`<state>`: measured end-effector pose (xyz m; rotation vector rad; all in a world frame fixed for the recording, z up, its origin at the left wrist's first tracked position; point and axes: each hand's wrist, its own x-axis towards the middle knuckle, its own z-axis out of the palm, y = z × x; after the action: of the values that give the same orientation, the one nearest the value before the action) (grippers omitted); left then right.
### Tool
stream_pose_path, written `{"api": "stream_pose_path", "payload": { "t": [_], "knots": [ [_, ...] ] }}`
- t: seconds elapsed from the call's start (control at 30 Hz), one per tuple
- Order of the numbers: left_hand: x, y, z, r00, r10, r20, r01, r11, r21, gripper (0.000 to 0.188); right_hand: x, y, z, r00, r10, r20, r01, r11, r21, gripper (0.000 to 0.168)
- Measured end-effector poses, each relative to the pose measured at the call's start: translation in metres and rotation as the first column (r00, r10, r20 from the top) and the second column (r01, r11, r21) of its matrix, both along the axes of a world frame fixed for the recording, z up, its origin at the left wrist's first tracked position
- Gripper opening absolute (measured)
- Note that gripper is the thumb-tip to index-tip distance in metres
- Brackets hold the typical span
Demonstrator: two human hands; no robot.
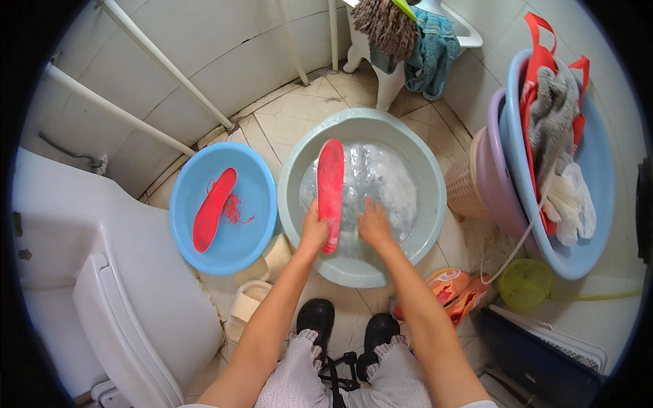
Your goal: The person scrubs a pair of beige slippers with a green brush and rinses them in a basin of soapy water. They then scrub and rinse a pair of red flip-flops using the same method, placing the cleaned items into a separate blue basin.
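My left hand (315, 229) grips the lower end of a red shoe insole (331, 188), which stands lengthwise over a large grey-green plastic basin (362, 275) of soapy water. Over the same water, to the right of the insole, is my right hand (375, 222), its fingertips at the suds; whether it holds something small there I cannot tell. A smaller blue basin (223, 265) stands to the left. In it lie a second red insole (215, 210) and a tangle of red laces (232, 210).
Beige slippers (247, 306) lie below the blue basin, orange shoes (461, 293) at the lower right. Stacked basins (597, 204) and a woven basket (465, 176) stand right, near a yellow-green dipper (525, 284). A toilet (168, 265) is left; a mop (387, 25) hangs at the sink.
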<state>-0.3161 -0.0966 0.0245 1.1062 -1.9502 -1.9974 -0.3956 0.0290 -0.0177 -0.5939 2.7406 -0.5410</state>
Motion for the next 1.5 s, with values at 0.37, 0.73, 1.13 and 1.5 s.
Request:
{"api": "stream_pose_path", "payload": {
  "t": [0.37, 0.73, 1.13, 1.5],
  "knots": [
    [-0.028, -0.020, -0.075, 0.894, -0.203, 0.399, 0.281, 0.949, -0.145, 0.036, -0.037, 0.036, -0.057, 0.951, -0.093, 0.296, 0.070, 0.994, 0.089, 0.040],
    [-0.044, -0.010, -0.034, 0.994, 0.106, 0.027, -0.099, 0.770, 0.630, 0.045, -0.023, 0.063, 0.056, 0.943, -0.064, 0.325, 0.107, 0.987, -0.116, 0.036],
    [-0.043, 0.002, -0.045, 0.909, 0.415, -0.032, -0.211, 0.528, 0.823, 0.032, 0.020, 0.056, 0.070, 0.808, 0.194, 0.556, -0.043, 0.961, -0.273, 0.049],
    [-0.042, 0.003, -0.048, 0.907, 0.415, 0.072, -0.285, 0.478, 0.831, 0.038, 0.026, 0.038, 0.088, 0.911, 0.403, 0.083, -0.408, 0.912, 0.046, 0.043]
  ]
}}
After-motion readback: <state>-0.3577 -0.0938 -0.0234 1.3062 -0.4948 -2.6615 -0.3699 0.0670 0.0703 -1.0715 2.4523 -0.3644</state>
